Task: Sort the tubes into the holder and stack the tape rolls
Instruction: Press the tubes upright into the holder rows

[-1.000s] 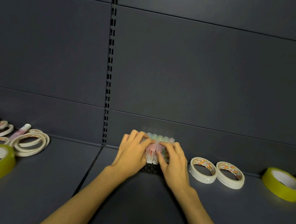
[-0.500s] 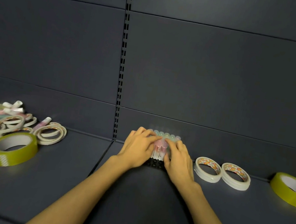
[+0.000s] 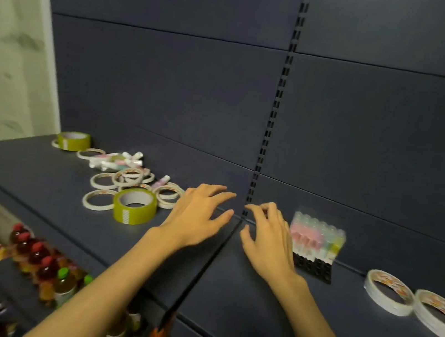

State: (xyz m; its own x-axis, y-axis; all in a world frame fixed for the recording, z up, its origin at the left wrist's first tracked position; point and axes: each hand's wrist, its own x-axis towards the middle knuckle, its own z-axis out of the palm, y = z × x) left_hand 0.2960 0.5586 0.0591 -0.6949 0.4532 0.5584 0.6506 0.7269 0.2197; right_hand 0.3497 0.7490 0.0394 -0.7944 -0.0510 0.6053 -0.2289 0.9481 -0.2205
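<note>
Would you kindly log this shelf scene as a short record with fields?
left hand: left hand open, over the shelf, holding nothing
right hand: right hand open, beside the holder
tubes: pastel tubes upright in the holder; loose tubes lying far left
tape: two white rolls side by side at right; olive roll among thin rings

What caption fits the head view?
Both empty hands, left hand and right hand, hover between loose white tape rings and the pastel-tube-filled black holder.
</note>
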